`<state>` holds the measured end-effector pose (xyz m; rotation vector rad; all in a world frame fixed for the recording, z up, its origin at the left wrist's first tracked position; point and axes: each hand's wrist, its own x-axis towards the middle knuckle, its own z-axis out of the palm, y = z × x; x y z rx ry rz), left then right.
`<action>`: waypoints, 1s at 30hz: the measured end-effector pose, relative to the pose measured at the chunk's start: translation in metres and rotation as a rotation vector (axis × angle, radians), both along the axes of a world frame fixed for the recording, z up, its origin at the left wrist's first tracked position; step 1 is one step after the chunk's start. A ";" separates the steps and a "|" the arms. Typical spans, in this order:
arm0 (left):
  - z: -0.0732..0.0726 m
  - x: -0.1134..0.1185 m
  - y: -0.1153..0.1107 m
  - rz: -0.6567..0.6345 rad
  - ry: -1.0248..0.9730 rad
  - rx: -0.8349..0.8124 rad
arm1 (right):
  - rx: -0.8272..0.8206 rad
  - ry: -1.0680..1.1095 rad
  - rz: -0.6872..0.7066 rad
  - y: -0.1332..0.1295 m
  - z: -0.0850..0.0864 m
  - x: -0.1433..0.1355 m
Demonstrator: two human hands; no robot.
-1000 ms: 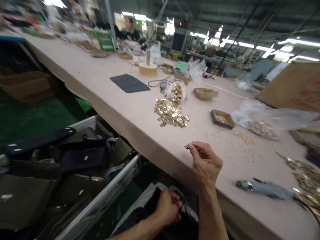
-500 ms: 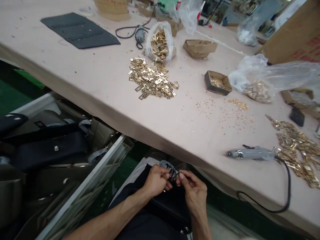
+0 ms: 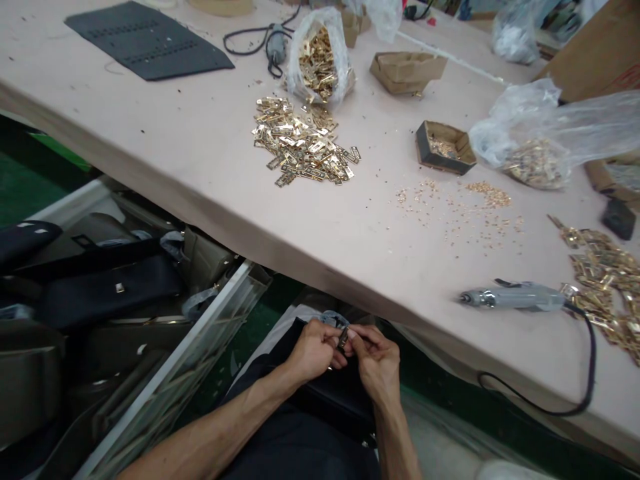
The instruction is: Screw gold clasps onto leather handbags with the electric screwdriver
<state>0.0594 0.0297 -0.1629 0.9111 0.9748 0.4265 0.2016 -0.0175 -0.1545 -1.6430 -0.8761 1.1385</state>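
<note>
The heap of metal plates (image 3: 304,143) lies on the table (image 3: 200,160). Behind the heap stands an open bag of plates (image 3: 320,57); to the heap's far left lies a flat mat (image 3: 147,41). Right of the heap sits a small tray (image 3: 444,145), and right of that a plastic bag (image 3: 540,143). Nearer the table's front edge, right of the heap, lies a corded tool (image 3: 515,298). Below that edge, in front of the heap, the left hand (image 3: 315,348) and right hand (image 3: 375,357) meet over a dark bag (image 3: 330,400).

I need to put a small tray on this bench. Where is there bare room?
The widest bare patch of the table lies between the dark mat and the heap of gold plates. Another runs along the near edge, left of the grey power tool. The far right is crowded with bags, boxes and scattered bits.
</note>
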 end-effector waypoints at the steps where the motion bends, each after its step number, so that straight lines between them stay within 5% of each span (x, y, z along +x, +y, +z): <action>1: 0.001 0.000 0.000 -0.004 -0.001 0.001 | -0.003 0.006 -0.006 0.000 -0.001 0.000; 10: 0.001 0.005 -0.009 -0.001 0.032 0.050 | -0.038 0.003 -0.084 -0.011 -0.008 0.001; 19: -0.001 0.010 -0.015 0.008 0.062 0.058 | 0.078 -0.277 0.021 -0.023 -0.004 0.009; 30: 0.001 0.013 -0.022 -0.008 0.083 0.095 | 0.079 -0.299 0.005 -0.026 -0.002 0.012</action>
